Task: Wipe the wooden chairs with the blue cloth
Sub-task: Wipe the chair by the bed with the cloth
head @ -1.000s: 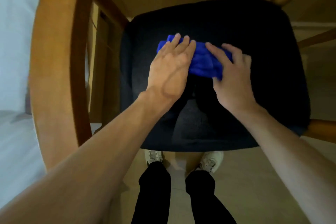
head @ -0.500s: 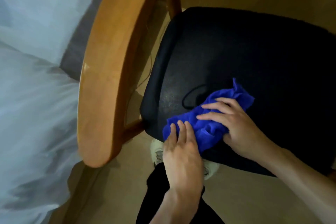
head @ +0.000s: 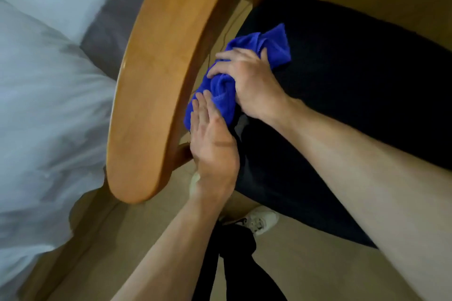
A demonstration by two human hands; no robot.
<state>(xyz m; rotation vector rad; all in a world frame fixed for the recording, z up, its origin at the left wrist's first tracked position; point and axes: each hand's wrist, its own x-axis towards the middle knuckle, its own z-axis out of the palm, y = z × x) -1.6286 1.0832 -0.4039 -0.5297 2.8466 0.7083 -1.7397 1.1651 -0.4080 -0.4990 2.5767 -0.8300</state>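
Observation:
The blue cloth (head: 264,46) lies bunched at the left edge of the chair's black seat cushion (head: 354,105), close beside the curved wooden armrest (head: 156,80). My right hand (head: 249,83) grips the middle of the cloth with curled fingers. My left hand (head: 212,144) lies flat with straight fingers, its fingertips touching the cloth's near end by the inner side of the armrest. Part of the cloth is hidden under both hands.
A bed with white bedding (head: 49,105) and a grey headboard or panel (head: 110,32) stands left of the chair. Beige floor (head: 318,264) runs below, with my dark trouser legs (head: 234,264) and a white shoe (head: 259,221) under the seat's front edge.
Both hands and the cloth have moved from the seat's front toward its left edge beside the armrest. The right hand has closed around the cloth. The view has come closer.

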